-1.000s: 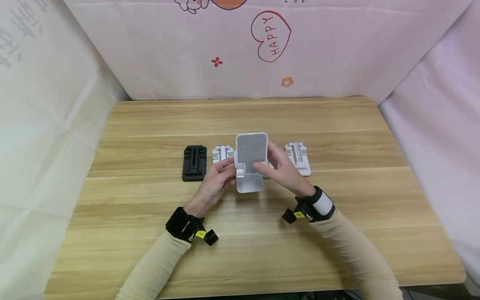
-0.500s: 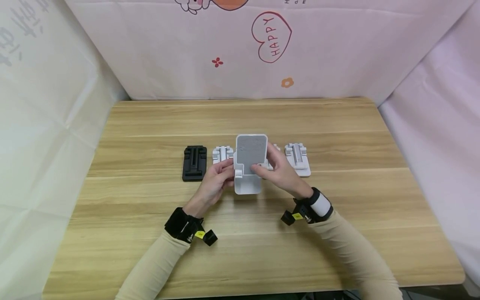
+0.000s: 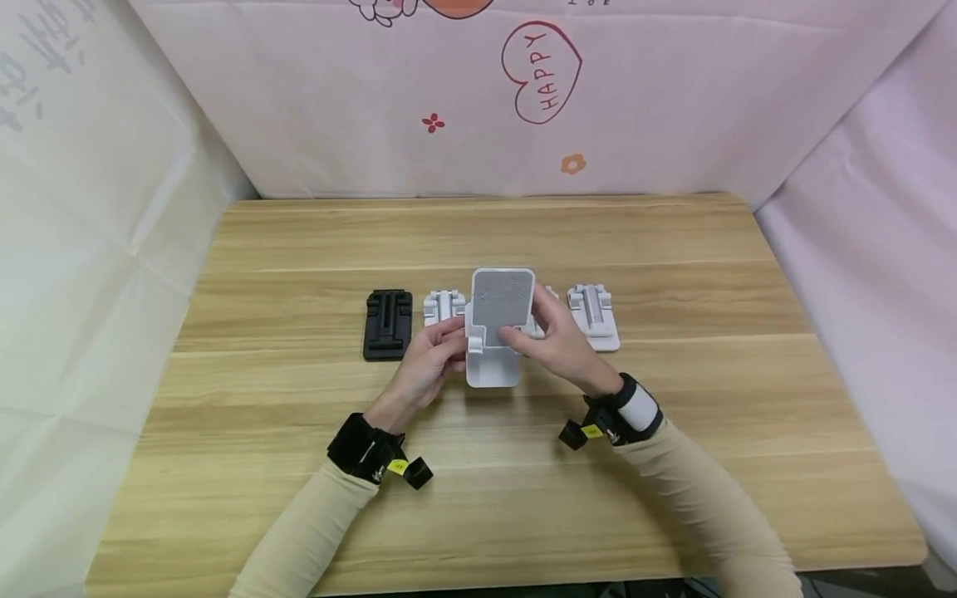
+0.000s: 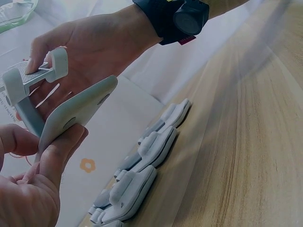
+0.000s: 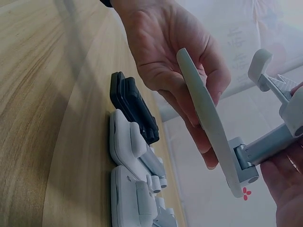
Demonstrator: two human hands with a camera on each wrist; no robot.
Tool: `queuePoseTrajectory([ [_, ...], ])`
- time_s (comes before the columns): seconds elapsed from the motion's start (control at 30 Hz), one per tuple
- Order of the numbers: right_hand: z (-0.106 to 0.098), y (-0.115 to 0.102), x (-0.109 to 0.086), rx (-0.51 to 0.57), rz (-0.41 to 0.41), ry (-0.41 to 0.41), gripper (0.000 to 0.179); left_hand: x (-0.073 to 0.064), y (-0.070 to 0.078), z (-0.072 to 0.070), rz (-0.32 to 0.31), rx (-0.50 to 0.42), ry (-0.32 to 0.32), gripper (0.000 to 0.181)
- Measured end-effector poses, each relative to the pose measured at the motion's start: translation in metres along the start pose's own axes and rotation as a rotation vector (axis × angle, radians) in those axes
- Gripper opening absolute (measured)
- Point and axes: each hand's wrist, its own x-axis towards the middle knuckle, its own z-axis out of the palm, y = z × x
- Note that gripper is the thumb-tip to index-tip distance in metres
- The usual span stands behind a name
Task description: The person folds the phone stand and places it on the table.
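Observation:
Both hands hold an unfolded white phone stand (image 3: 503, 299) with a grey pad, raised above the table in the head view. At its left side my left hand (image 3: 424, 364) pinches the flat base plate (image 4: 80, 109), thumb on one face and fingers on the other. My right hand (image 3: 564, 347) grips the stand's upper holder from the right, its thumb lying on the grey pad. In the right wrist view a grey hinged arm (image 5: 271, 144) joins the base plate to the holder. The right hand's fingers behind the holder are partly hidden in the head view.
Folded phone stands lie in a row behind the hands: a black one (image 3: 387, 325) at left, a white one (image 3: 444, 306) beside it, and another white one (image 3: 596, 317) at right. The held stand partly covers the row's middle. A printed cloth (image 3: 359, 108) hangs behind the wooden table (image 3: 478, 531).
The held phone stand has dropped slightly, its lower end shifting a little left. My right hand moved slightly left with it; the left hand stays nearly still.

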Motion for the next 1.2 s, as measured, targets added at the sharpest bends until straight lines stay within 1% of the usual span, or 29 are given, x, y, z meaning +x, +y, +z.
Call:
queuePoseTrajectory([
  [0.23, 0.0008, 0.0017, 0.0008, -0.004, -0.019, -0.005, 0.055, 0.0, -0.0006, -0.0013, 0.007, 0.011, -0.001, 0.051],
  [0.33, 0.0012, 0.0027, 0.0013, -0.004, -0.021, 0.001, 0.056, 0.0001, -0.0008, -0.0011, 0.003, 0.0, 0.002, 0.05],
  [0.47, 0.0016, 0.0038, 0.0013, -0.014, -0.002, 0.014, 0.055, 0.0006, -0.0011, -0.0007, -0.005, -0.012, 0.001, 0.049],
  [0.63, 0.0018, 0.0044, 0.0005, -0.027, 0.035, 0.028, 0.053, 0.0018, -0.0021, -0.0012, 0.001, 0.007, -0.014, 0.047],
  [0.73, 0.002, 0.0046, 0.0002, -0.032, 0.041, 0.032, 0.052, 0.0024, -0.0031, -0.0018, 0.004, 0.022, -0.021, 0.047],
  [0.83, 0.0023, 0.0048, 0.0001, -0.037, 0.033, 0.029, 0.05, 0.0025, -0.0041, -0.0021, 0.007, 0.032, -0.027, 0.048],
  [1.07, 0.0019, 0.0072, 0.0016, -0.042, -0.014, 0.036, 0.048, 0.0008, -0.0043, -0.0021, 0.026, 0.039, -0.061, 0.048],
  [1.2, 0.002, 0.0076, 0.0023, -0.035, -0.022, 0.052, 0.046, 0.001, -0.0046, -0.002, 0.025, 0.037, -0.063, 0.049],
])
